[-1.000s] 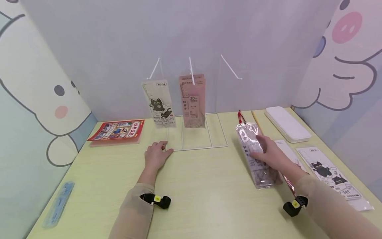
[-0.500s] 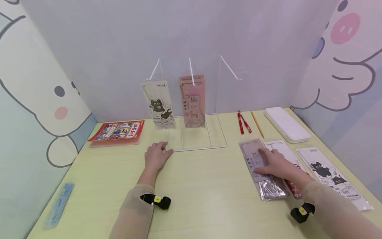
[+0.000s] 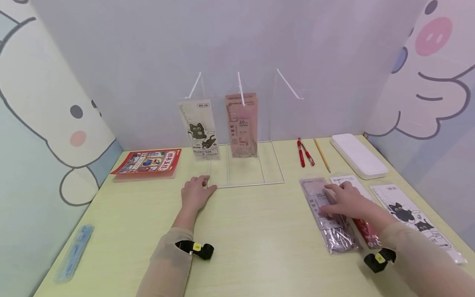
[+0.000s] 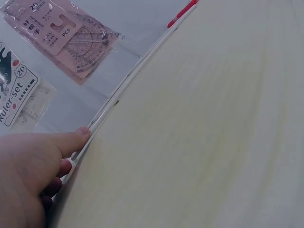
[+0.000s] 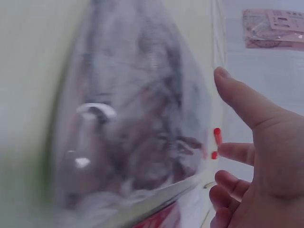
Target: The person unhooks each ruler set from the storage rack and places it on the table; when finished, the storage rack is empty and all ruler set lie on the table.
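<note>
A grey-pink ruler-set packet (image 3: 334, 235) lies flat on the yellow table (image 3: 259, 239) at the right. My right hand (image 3: 343, 200) rests on its upper half with relaxed fingers. In the right wrist view the packet (image 5: 133, 128) lies blurred beside the hand (image 5: 256, 156), whose thumb is stretched out and grips nothing. My left hand (image 3: 194, 194) lies flat on the table and touches the front left corner of the white wire rack (image 3: 245, 183). A fingertip meets the rack wire (image 4: 128, 90) beside the left hand (image 4: 28, 175).
On the rack hang a cat ruler-set packet (image 3: 198, 130) and a pink packet (image 3: 241, 126); its right hook (image 3: 289, 84) is bare. Right side: white packet (image 3: 346, 181), cat packet (image 3: 412, 214), red pens (image 3: 303, 152), pencil (image 3: 321, 154), white case (image 3: 358, 154). Left: red booklet (image 3: 148, 161), blue ruler (image 3: 74, 251).
The right hand has laid the packet down from a raised tilt to flat on the table and loosened its hold. The left hand has stayed put.
</note>
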`<state>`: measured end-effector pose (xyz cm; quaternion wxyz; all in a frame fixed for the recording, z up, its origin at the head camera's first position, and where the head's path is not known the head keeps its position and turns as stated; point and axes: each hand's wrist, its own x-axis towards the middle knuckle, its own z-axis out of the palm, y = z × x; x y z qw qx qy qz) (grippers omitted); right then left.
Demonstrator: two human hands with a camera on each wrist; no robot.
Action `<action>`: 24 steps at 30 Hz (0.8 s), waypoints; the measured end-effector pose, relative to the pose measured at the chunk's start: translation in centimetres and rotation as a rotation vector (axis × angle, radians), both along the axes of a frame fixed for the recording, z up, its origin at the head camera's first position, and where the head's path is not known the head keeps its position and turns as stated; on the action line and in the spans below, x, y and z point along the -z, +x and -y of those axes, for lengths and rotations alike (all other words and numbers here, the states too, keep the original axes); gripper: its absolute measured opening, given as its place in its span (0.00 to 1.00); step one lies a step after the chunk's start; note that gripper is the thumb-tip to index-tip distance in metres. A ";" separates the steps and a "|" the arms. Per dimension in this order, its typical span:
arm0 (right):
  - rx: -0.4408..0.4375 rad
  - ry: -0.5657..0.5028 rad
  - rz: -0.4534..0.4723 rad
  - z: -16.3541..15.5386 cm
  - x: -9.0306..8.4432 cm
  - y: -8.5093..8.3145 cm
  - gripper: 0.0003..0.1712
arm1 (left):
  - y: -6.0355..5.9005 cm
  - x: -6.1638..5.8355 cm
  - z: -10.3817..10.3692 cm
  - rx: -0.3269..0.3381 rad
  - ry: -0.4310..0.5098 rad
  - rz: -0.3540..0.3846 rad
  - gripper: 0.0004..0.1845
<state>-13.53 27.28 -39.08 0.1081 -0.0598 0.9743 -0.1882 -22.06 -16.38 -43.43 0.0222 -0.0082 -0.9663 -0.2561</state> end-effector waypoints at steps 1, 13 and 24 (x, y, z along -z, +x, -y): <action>-0.004 -0.014 -0.007 0.1 -0.3 -0.3 0.56 | 0.0 0.0 0.0 0.000 -0.001 0.001 0.28; -0.167 -0.320 -0.125 6.3 -3.2 -7.5 0.43 | -0.1 0.1 0.0 -0.005 0.007 0.010 0.28; -0.218 -0.443 -0.224 13.3 -6.1 -12.6 0.38 | -0.4 0.2 -0.1 -0.017 -0.001 0.010 0.28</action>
